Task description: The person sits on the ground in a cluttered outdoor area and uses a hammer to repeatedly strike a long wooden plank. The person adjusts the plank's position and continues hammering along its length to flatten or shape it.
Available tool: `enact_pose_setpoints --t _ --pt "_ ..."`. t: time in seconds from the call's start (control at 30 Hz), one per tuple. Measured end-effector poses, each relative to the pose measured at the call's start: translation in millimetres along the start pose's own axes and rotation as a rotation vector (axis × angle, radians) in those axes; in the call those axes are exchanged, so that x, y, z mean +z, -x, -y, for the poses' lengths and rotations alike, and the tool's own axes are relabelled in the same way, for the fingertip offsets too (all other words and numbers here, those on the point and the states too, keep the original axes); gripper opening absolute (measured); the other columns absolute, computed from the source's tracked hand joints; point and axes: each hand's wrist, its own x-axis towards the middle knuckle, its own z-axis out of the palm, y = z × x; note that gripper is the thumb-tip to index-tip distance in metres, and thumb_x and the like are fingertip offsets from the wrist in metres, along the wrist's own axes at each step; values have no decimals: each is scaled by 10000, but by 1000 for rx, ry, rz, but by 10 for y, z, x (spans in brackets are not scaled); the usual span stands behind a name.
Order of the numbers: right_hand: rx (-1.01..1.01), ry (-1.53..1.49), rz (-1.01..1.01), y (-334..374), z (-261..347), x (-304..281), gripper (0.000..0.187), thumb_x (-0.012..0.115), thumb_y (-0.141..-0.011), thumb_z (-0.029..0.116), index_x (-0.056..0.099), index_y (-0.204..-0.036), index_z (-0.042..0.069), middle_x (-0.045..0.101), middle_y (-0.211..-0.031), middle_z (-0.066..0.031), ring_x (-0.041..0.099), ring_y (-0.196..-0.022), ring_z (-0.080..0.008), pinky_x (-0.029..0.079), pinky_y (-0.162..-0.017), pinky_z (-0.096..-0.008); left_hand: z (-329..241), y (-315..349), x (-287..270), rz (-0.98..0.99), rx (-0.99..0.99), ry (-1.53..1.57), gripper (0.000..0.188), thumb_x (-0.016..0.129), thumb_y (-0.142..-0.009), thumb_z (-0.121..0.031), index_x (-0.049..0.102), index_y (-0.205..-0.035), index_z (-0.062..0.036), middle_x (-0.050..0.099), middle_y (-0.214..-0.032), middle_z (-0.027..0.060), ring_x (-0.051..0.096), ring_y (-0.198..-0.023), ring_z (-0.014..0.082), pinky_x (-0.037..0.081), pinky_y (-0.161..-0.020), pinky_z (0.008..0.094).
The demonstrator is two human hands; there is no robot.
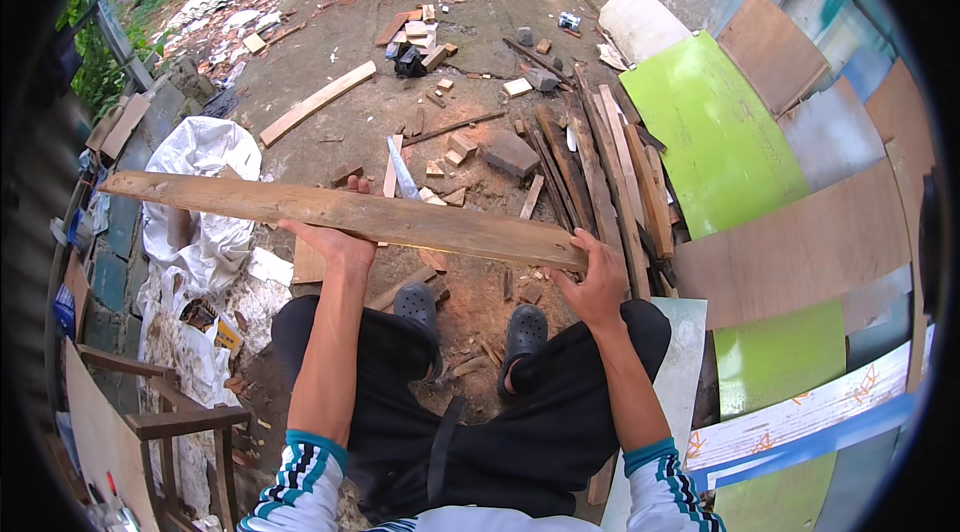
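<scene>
A long weathered wooden plank [400, 217] is held up across my lap, slanting from the upper left down to the right. My left hand [338, 244] cradles it from below near the middle, the thumb on the near side and fingertips showing past the far edge. At the right end, my right hand [597, 277] grips the plank's corner between thumb and fingers. Beyond the plank, a silvery saw-like blade [403, 170] lies on the ground, its near part hidden by the plank. Small cut wood blocks [458, 147] are scattered around it.
Long timber strips [600, 172] lie piled at the right. Farther right, painted boards [705, 132] cover the ground. A white sack [205, 162] slumps at the left, above a dark wooden frame [190, 422]. A brick-like block [512, 154] and a loose plank [318, 102] lie ahead.
</scene>
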Motion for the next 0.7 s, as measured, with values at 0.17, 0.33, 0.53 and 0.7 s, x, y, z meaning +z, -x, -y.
enact_pose_setpoints --t 0.17,0.33,0.53,0.7 --pt "26 -28 121 -41 84 18 626 852 -739 364 615 -1243 79 687 -1002 -92 649 -945 -291 484 -828 -423 -101 57 -113 -96 52 -71 992 386 -802 -899 378 -1281 -30 587 -1021 129 592 -914 276 461 -914 575" --pt "-39 -29 308 -73 104 82 496 790 -813 342 642 -1238 133 663 -989 -67 624 -943 -300 470 -823 -423 -338 34 -250 -263 2 -180 811 612 -842 -707 381 -1251 -46 534 -927 92 562 -846 260 468 -882 565" --pt "-16 -203 556 83 132 307 435 727 -877 312 613 -1262 146 617 -1095 -92 587 -1021 -317 451 -870 -453 -607 8 -323 -304 65 -247 744 589 -851 -701 420 -1134 -34 531 -875 109 564 -792 266 475 -864 494" --pt "-55 -314 862 269 269 734 608 704 -898 344 468 -1378 53 540 -1241 -187 549 -1150 -375 434 -1006 -455 -837 -310 -594 -264 181 -284 563 630 -875 -591 429 -1018 -85 533 -809 78 565 -737 244 501 -755 449"
